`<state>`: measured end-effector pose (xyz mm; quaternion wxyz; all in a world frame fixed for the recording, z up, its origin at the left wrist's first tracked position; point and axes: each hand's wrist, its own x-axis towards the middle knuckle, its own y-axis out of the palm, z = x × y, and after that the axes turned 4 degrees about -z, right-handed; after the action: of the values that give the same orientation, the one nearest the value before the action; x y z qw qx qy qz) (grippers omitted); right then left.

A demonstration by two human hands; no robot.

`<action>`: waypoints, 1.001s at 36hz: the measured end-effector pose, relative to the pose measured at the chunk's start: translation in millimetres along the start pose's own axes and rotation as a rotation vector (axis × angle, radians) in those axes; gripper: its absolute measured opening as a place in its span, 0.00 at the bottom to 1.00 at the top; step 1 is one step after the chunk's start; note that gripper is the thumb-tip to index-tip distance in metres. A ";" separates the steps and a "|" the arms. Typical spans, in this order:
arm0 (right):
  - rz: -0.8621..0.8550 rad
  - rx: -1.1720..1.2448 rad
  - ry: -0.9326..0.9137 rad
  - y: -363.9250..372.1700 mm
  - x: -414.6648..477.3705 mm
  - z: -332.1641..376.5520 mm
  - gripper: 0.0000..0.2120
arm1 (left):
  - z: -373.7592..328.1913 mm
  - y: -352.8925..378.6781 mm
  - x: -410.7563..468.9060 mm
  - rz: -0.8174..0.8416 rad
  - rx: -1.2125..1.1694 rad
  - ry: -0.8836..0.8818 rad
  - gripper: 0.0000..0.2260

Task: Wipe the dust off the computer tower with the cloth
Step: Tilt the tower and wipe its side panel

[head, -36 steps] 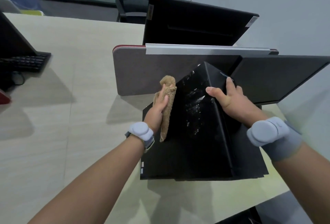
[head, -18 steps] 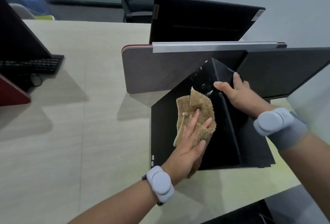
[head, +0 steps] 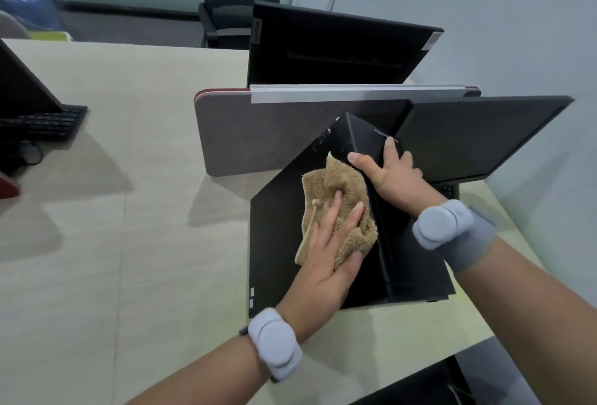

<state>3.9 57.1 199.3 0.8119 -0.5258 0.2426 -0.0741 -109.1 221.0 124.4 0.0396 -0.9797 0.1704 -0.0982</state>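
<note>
A black computer tower (head: pixel 277 230) stands on the pale desk at the right. A tan terry cloth (head: pixel 342 191) is spread against the tower's left side panel. My left hand (head: pixel 329 249) lies flat on the cloth, fingers apart, pressing it to the panel. My right hand (head: pixel 394 175) grips the tower's top ridge near its far end, thumb on the left face and fingers over the right. Pale dust marks show on the panel above the cloth.
A grey desk divider (head: pixel 258 133) stands right behind the tower. A black monitor (head: pixel 478 136) is at the right, another monitor back (head: pixel 336 55) beyond the divider. A black keyboard (head: pixel 42 123) lies far left. The desk's front edge (head: pixel 420 359) runs close below the tower.
My left hand swept the cloth from the panel's left edge down onto its middle, going from a bunched grip to a flat press. My right hand stayed on the top ridge.
</note>
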 end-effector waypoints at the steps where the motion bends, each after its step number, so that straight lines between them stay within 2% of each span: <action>1: 0.007 -0.021 -0.007 1.9 -0.2 -1.0 0.61 | -0.2 -2.5 8.4 -0.007 -0.005 0.001 0.23; 5: 0.028 -0.121 -0.077 3.1 6.8 -5.1 0.55 | 1.0 -10.0 55.2 -0.045 -0.023 -0.009 0.21; 10: 0.024 -0.104 -0.080 1.6 10.6 -11.7 0.54 | 3.0 -16.1 101.2 -0.063 -0.035 -0.077 0.22; 18: 0.013 0.082 0.015 -0.2 9.1 -15.3 0.55 | -2.5 -25.8 157.0 -0.149 -0.174 -0.162 0.20; 21: 0.010 0.078 0.016 -0.1 8.0 -12.8 0.55 | -1.6 -28.4 163.2 -0.186 -0.188 -0.235 0.13; 23: 0.012 0.073 0.011 -0.4 7.0 -10.7 0.55 | 0.0 -27.3 161.4 -0.204 -0.177 -0.225 0.09; 30: 0.024 0.065 0.009 -1.8 2.9 -5.8 0.56 | 0.2 -22.9 131.6 -0.212 -0.218 -0.191 0.26; 36: 0.020 0.023 0.015 1.2 2.9 3.1 0.53 | -13.0 -22.0 94.4 -0.156 -0.256 -0.129 0.24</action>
<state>7.7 59.0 198.3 0.8167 -0.5134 0.2531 -0.0729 -17.5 208.9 156.4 -0.0826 -0.9912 0.1022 -0.0152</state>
